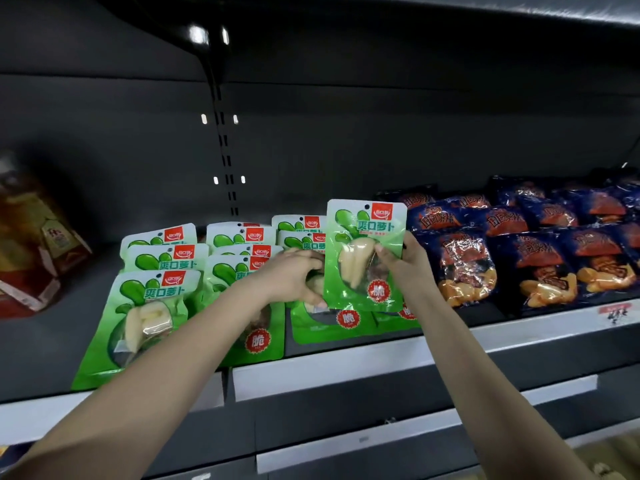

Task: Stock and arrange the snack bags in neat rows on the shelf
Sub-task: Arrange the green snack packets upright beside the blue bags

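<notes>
Head view: right hand point(403, 268) pinches a green snack bag point(365, 254) upright above the third green row; left hand point(294, 277), fingers curled, presses the bags beneath. Behind, green rows point(162, 268) overlap loosely on the shelf point(346, 362). Risk: a slick pouch slides, skewing neighbouring blue bags point(519, 261).

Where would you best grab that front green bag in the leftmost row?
Take the front green bag by its flat top edge near the red logo, coming from above and in front. It lies tilted back with its top raised and lapping the bag behind, while its middle bulges with the radish pieces.
</notes>
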